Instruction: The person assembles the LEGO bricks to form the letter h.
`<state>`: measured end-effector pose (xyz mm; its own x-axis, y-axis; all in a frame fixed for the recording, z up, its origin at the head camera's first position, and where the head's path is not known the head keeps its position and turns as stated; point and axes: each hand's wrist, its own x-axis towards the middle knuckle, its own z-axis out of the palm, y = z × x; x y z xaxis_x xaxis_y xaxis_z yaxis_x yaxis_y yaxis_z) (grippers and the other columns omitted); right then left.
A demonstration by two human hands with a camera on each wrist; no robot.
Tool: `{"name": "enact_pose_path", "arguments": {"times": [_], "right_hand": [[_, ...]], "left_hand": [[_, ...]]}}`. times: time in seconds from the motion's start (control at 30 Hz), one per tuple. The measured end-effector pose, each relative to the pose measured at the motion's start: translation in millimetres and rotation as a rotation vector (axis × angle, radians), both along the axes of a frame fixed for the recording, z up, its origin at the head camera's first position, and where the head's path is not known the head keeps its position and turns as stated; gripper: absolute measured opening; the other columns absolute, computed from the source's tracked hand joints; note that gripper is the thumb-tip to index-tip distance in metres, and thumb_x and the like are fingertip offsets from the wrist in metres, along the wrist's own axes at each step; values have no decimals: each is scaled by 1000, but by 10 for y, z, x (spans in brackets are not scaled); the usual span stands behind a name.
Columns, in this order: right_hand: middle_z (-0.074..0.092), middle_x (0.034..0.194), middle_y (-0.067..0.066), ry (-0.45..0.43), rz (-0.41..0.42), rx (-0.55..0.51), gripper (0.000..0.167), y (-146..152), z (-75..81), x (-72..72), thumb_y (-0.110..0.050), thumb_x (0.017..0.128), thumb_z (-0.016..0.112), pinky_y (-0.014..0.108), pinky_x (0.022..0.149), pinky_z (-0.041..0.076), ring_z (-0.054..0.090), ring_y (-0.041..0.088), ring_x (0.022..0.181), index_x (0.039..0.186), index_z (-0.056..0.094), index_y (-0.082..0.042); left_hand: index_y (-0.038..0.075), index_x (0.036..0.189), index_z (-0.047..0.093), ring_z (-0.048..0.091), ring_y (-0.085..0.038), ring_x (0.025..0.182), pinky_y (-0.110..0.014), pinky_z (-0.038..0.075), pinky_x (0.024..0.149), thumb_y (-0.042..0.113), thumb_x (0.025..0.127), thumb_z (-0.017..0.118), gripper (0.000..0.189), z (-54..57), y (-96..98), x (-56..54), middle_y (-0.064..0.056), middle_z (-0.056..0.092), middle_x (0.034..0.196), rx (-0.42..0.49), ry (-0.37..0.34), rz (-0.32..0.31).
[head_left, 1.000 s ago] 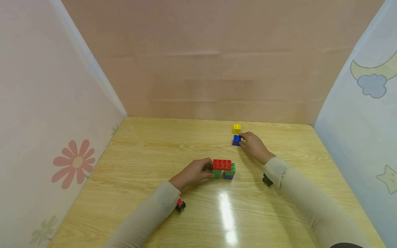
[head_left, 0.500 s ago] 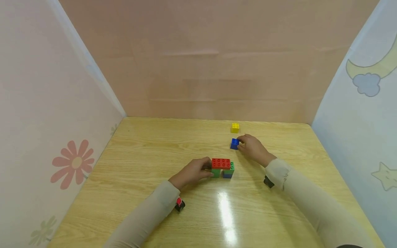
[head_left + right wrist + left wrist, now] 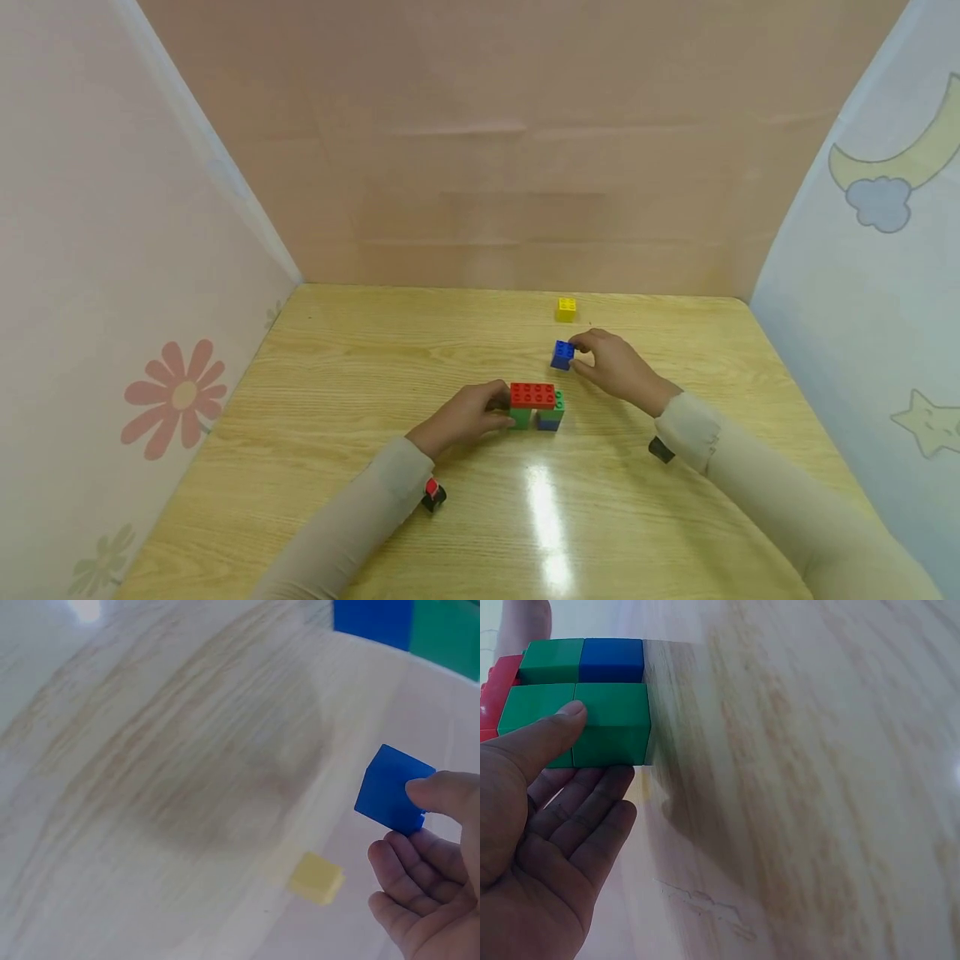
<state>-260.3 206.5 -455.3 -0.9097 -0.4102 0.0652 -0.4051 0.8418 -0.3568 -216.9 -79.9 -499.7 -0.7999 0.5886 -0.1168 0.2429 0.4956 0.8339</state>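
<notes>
My left hand (image 3: 465, 414) grips the left leg of a small arch of toy building bricks standing on the table. In the left wrist view, its thumb lies on the stacked green bricks (image 3: 611, 727), with fingers behind them. A long red brick (image 3: 532, 394) spans the top. The other leg has a green brick (image 3: 553, 660) over a blue one (image 3: 612, 660). Behind the arch, my right hand (image 3: 621, 367) pinches a loose blue brick (image 3: 561, 356) between thumb and fingers. This brick (image 3: 390, 791) looks lifted and slightly tilted, its studs toward the palm in the right wrist view.
A yellow brick (image 3: 566, 310) sits near the back edge of the wooden table (image 3: 390, 350), beyond the blue brick. A brown backdrop (image 3: 480, 167) stands behind, with pale decorated panels on both sides.
My right hand has taken hold of the blue brick and brought it away from the yellow one, nearer the arch, and up off the table. The left hand stays on the arch.
</notes>
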Motion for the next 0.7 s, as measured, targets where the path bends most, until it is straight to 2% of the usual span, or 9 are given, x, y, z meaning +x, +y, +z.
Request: {"name": "enact_pose_path", "arguments": {"times": [0.33, 0.5, 0.53, 0.7], "right_hand": [[65, 109, 9, 29, 36, -71, 37, -61, 251, 156, -28, 90, 69, 46, 85, 53, 62, 25, 98, 120, 62, -6], [65, 104, 5, 73, 71, -111, 35, -149, 384, 233, -28, 88, 71, 44, 83, 53, 62, 22, 95, 116, 64, -9], [65, 104, 4, 80, 80, -118, 34, -170, 408, 250, -27, 88, 71, 45, 86, 52, 62, 22, 94, 116, 64, -9], [65, 104, 3, 84, 115, -135, 33, -256, 480, 348, -27, 88, 71, 43, 86, 52, 61, 18, 94, 115, 64, -9]], "left_hand": [[23, 110, 60, 60, -10, 111, -25, 48, 94, 25, 89, 74, 25, -5, 7, 1, 9, 65, 115, -16, 3, -6], [23, 111, 60, 60, -10, 110, -26, 48, 94, 25, 89, 74, 26, 15, 7, 1, 9, 65, 115, -25, 7, -1], [22, 111, 60, 60, -10, 110, -26, 48, 94, 25, 89, 74, 26, 18, 6, 0, 9, 65, 115, -28, 11, -1], [21, 112, 60, 61, -10, 110, -26, 48, 94, 24, 89, 73, 26, 14, 9, -11, 9, 65, 115, -24, 23, -8]]}}
